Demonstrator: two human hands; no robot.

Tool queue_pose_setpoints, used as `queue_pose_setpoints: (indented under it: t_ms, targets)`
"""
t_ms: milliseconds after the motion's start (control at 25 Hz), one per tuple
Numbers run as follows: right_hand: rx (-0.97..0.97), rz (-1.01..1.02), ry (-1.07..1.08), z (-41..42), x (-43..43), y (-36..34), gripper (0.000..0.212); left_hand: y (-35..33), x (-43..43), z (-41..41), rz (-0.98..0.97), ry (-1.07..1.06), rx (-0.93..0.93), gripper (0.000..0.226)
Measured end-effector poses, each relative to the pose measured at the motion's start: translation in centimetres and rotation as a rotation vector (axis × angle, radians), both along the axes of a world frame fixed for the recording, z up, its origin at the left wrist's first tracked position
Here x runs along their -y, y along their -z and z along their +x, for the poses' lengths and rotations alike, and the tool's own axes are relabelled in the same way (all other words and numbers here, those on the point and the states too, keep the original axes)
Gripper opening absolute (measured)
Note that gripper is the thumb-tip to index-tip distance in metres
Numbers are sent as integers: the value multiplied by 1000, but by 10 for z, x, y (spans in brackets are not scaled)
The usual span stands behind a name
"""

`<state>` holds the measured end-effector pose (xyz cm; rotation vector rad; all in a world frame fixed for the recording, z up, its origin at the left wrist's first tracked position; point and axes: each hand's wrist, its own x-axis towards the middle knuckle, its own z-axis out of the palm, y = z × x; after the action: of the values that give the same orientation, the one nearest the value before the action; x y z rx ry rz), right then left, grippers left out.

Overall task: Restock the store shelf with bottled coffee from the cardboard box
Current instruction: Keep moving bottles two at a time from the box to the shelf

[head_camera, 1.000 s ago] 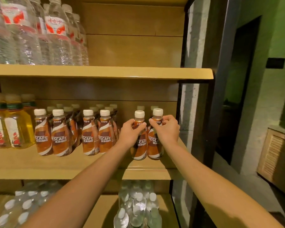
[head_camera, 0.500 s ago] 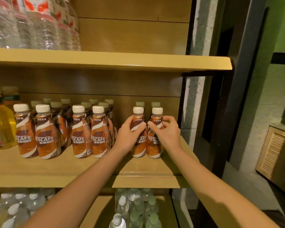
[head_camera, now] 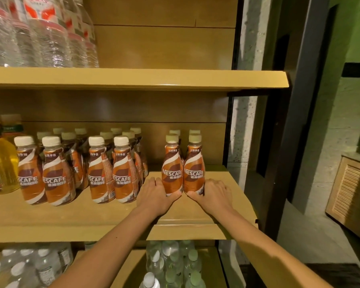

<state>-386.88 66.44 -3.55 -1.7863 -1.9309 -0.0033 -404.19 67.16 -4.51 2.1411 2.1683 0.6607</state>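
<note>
middle shelf [head_camera: 71, 221]: wooden; carries the bottled coffee.
left coffee bottle [head_camera: 172, 173], right coffee bottle [head_camera: 194, 173]: upright, side by side and touching, near the shelf's right edge, set back from its front edge; two more caps show directly behind them.
left hand [head_camera: 155, 196]: wrapped round the base of the left coffee bottle, thumb across the front.
right hand [head_camera: 214, 196]: wrapped round the base of the right coffee bottle, thumb across the front.
stocked coffee bottles [head_camera: 104, 173]: paired rows toward the shelf's middle and left, apart from the held pair.
yellow drink bottles [head_camera: 0, 169]: left edge.
large water bottles [head_camera: 40, 38]: upper shelf [head_camera: 154, 80], left end.
small water bottles [head_camera: 170, 265]: below the middle shelf.
</note>
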Motion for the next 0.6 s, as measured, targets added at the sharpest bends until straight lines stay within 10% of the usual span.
queue_pose_setpoints:
  t_ms: [600]
  targets:
    - [57, -339, 64, -4, -26, -10, 85, -6, -34, 0, -193, 49, -28, 96]
